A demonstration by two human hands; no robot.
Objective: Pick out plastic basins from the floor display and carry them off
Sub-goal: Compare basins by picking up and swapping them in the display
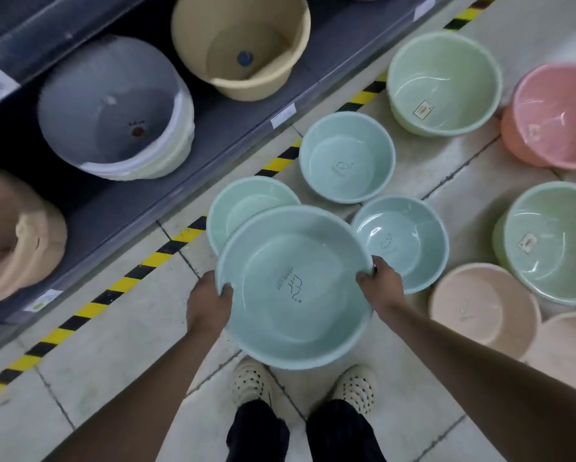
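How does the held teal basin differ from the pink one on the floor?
The teal basin is lifted, gripped at its rim by the left hand and right hand; the pink basin sits untouched on the floor. Teal shows a printed logo inside; pink's marking is unclear. Both are round, empty and upright.

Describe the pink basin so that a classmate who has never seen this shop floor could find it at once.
Start at the black-and-yellow striped tape edging the shelf, then look across the tiled floor to the far right edge. There the pink basin sits on a darker orange-pink one, beside a pale green basin. It is the only pink basin; its neighbours are green, blue-green or beige.
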